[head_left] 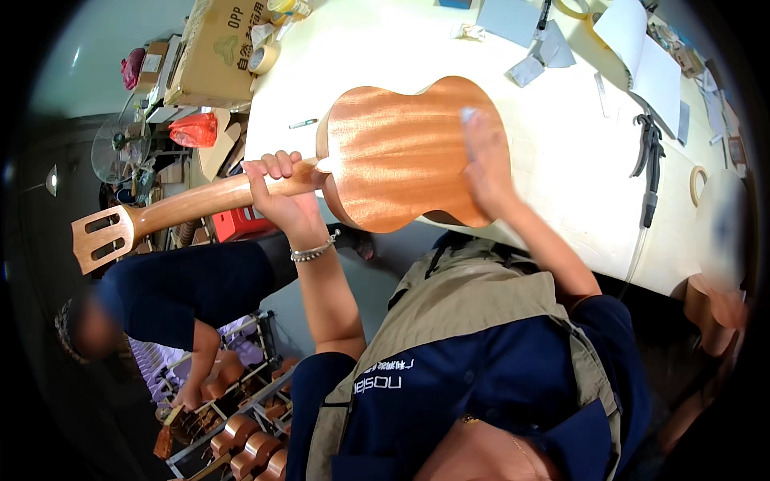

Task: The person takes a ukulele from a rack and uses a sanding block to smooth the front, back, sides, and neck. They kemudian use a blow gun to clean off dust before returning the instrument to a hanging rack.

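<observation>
A small brown ukulele (401, 160) is held above the front edge of the table, its wooden back turned up and its slotted headstock (103, 238) pointing left. My left hand (281, 188) is closed round the neck close to the body, thumb and fingers on either side. On the wide end of the back lies my right hand (488, 164), smeared by motion. A pale bluish patch shows at its fingertips, too blurred to name. The strings side of the ukulele is hidden.
Grey sheets (525, 52), an open notebook (650, 76), tape rolls and a black tool with a hose (648, 152) lie on the pale table (561, 176). A cardboard box (212, 56) stands at the left. Another person (192, 280) bends over a rack of ukuleles at the lower left.
</observation>
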Tool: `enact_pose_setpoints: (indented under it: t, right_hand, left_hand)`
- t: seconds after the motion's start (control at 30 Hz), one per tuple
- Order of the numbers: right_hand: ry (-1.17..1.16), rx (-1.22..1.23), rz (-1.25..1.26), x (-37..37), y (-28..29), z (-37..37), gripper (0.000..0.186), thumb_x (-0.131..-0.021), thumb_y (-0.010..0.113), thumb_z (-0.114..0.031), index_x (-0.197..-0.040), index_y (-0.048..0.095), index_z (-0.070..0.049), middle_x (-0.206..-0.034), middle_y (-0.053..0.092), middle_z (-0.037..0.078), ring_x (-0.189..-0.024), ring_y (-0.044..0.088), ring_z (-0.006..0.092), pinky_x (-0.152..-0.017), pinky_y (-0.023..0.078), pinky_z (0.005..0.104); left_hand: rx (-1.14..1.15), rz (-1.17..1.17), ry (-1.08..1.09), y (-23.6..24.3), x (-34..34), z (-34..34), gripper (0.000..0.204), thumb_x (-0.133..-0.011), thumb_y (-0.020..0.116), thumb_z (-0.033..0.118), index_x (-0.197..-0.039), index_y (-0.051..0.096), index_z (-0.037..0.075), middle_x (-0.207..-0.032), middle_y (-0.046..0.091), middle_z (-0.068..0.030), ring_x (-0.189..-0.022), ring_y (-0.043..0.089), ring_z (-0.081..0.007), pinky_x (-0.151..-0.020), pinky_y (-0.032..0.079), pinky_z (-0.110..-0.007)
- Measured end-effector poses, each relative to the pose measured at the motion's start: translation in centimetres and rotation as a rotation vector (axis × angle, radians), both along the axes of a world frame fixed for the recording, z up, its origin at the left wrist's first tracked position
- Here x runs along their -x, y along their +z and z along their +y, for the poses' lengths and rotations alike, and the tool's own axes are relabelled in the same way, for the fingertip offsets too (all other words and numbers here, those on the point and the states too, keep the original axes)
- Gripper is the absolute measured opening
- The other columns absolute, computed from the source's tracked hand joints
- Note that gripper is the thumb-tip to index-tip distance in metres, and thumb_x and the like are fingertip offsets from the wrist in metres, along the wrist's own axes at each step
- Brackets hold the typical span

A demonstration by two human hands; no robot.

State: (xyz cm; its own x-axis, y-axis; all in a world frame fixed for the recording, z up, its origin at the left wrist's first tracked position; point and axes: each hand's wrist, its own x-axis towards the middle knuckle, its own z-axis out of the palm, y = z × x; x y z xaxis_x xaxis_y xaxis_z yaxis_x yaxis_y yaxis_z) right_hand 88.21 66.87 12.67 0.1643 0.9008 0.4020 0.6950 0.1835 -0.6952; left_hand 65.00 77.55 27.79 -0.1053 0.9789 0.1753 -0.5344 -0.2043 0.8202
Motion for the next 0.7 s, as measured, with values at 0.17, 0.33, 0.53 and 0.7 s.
enact_pose_setpoints:
  t: [0.17, 0.33, 0.53, 0.7]
  right_hand:
    - [0.589, -0.258, -0.067, 4.2, 12.8, 1.5, 0.067, -0.085, 0.048, -0.041, -0.138, 0.030, -0.005, -0.144, 0.027, 0.016, -0.135, 0.021, 0.0330, -0.108, 0.013, 0.0523]
    - [0.240, -0.014, 0.022, 1.8, 9.5, 5.4, 0.067, -0.082, 0.052, -0.034, -0.139, 0.029, -0.006, -0.145, 0.026, 0.013, -0.135, 0.022, 0.0291, -0.108, 0.014, 0.0528]
    - [0.127, -0.067, -0.038, 0.1, 6.7, 6.2, 0.057, -0.089, 0.044, -0.034, -0.140, 0.030, -0.011, -0.145, 0.028, 0.011, -0.135, 0.023, 0.0291, -0.107, 0.018, 0.0507]
    - [0.009, 0.150, 0.160, -4.2, -4.0, 7.1, 0.056, -0.091, 0.041, -0.031, -0.141, 0.027, -0.011, -0.145, 0.028, 0.013, -0.136, 0.021, 0.0276, -0.109, 0.015, 0.0497]
  left_hand:
    - [-0.117, 0.097, -0.154, 1.6, -2.4, -1.2, 0.032, -0.095, 0.042, 0.023, -0.067, 0.032, 0.012, -0.063, 0.030, 0.0011, -0.059, 0.031, -0.0113, -0.066, 0.035, -0.029]
    - [-0.070, 0.093, -0.055, 1.4, -2.1, -2.5, 0.032, -0.092, 0.041, 0.021, -0.063, 0.030, 0.013, -0.060, 0.028, 0.0012, -0.058, 0.031, -0.0104, -0.063, 0.033, -0.027]
    - [-0.089, 0.033, -0.178, 0.6, -1.0, -2.0, 0.030, -0.092, 0.040, 0.018, -0.064, 0.029, 0.013, -0.059, 0.030, 0.0021, -0.056, 0.031, -0.0101, -0.062, 0.034, -0.026]
    - [-0.056, -0.025, -0.103, -0.6, 0.9, -0.9, 0.030, -0.091, 0.043, 0.018, -0.064, 0.030, 0.014, -0.058, 0.030, 0.0018, -0.055, 0.032, -0.0095, -0.060, 0.034, -0.026]
